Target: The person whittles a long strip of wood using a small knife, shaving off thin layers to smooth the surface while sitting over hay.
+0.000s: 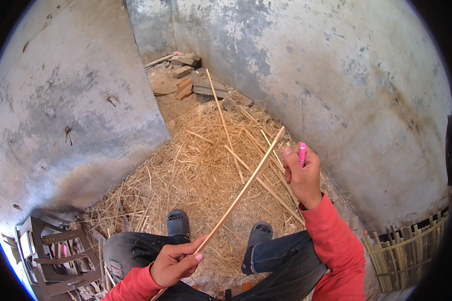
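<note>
My left hand (178, 264) is closed round the lower part of a long, thin, pale wooden strip (242, 193), with the thumb lying along it. The strip slants up and to the right, and its far end rises near my right hand (304, 175). That hand is closed in a fist, raised beside the far end and apart from it. From its fingers sticks up a pink pen (302, 153), partly hidden by the grip.
Pale shavings (206, 150) cover the floor, with several loose strips (222, 113) across them. Bricks (186, 60) lie in the far corner between walls. A dark wooden frame (68, 256) stands at lower left, a slatted bamboo basket (407, 253) at lower right.
</note>
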A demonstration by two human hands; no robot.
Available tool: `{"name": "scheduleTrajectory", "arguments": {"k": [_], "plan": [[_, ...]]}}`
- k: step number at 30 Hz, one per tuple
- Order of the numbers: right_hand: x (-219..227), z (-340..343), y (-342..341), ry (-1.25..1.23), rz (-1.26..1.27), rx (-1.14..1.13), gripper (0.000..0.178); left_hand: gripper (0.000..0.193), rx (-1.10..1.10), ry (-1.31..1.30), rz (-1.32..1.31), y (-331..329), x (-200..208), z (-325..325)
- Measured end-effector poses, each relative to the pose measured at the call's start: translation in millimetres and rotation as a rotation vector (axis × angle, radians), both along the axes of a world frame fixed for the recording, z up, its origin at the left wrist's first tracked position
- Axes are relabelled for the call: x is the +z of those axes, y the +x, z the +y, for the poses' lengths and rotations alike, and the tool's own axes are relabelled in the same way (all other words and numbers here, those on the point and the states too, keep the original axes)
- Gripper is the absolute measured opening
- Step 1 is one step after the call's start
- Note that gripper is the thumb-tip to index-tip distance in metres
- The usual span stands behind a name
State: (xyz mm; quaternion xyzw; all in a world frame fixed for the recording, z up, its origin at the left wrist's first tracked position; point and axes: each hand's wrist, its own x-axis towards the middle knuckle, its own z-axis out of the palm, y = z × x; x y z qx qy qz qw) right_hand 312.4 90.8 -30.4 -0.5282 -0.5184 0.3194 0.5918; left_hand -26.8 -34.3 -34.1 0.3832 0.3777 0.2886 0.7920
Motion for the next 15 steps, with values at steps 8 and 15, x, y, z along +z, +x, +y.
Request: {"name": "scheduleTrajectory", "arguments": {"k": [8, 15], "plan": [[18, -10, 10, 0.002, -0.277, 0.075, 0.039, 0.052, -0.016, 0.270, 0.272, 8, -3, 0], [16, -10, 5, 0.064, -0.290, -0.041, 0.040, 0.050, 0.002, 0.496, 0.397, 9, -9, 0]]}}
